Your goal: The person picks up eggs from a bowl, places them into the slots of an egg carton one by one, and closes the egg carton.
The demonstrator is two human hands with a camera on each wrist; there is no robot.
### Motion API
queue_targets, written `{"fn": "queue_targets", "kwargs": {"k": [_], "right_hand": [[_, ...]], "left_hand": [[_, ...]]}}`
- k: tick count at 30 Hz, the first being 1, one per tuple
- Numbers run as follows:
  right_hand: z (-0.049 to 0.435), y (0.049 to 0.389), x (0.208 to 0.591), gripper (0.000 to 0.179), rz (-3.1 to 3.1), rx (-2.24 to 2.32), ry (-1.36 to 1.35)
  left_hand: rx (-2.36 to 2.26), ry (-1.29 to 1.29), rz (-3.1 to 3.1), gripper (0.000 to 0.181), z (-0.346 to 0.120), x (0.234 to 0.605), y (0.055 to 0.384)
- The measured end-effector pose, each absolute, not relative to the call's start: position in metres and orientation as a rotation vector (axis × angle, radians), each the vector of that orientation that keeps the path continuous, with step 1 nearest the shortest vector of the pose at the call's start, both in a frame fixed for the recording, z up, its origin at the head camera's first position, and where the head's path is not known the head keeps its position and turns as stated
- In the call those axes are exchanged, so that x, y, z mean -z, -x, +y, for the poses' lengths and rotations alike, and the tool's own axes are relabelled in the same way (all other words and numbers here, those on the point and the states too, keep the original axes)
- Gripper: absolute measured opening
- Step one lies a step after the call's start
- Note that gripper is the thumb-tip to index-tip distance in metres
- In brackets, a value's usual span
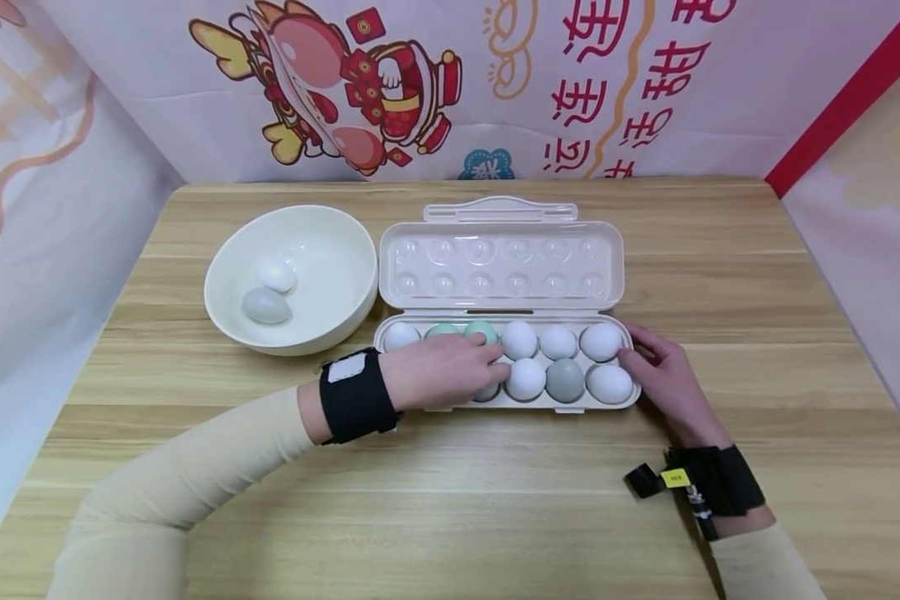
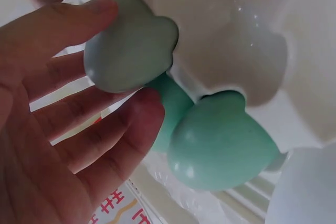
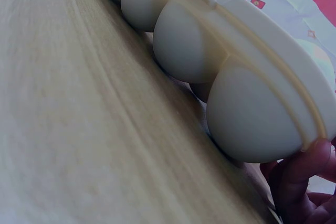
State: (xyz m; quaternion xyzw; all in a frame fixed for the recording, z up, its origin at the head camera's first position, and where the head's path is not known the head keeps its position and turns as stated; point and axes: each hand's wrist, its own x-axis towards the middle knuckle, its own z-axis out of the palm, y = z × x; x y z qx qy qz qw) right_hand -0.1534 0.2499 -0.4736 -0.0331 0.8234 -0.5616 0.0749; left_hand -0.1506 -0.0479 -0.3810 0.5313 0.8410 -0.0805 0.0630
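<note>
The left hand (image 1: 441,371) grips a grey egg (image 2: 128,48), probably fragile, best held mid-girth, in the egg carton (image 1: 499,267), whose right end the right hand (image 1: 673,385) pinches.

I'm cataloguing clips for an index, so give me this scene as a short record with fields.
bowl: one white egg, one pale grey egg
egg carton: lid open behind it
green eggs: two, back row
left hand: thumb and fingers around a grey-green egg, front row
right hand: holds the carton's right end
empty compartment: beside the grey-green egg
surface: wood-grain tabletop
</note>
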Motion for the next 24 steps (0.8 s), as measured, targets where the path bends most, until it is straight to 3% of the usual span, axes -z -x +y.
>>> {"fn": "queue_targets", "kwargs": {"k": [14,24], "right_hand": [[0.250,0.152,0.473,0.046,2.470,1.676,0.108],[0.251,0.152,0.474,0.047,2.452,1.678,0.114]], "left_hand": [[0.215,-1.595,2.574,0.019,-0.062,0.365,0.155],[0.204,-1.374,2.625,0.025,-0.083,0.351,0.173]]}}
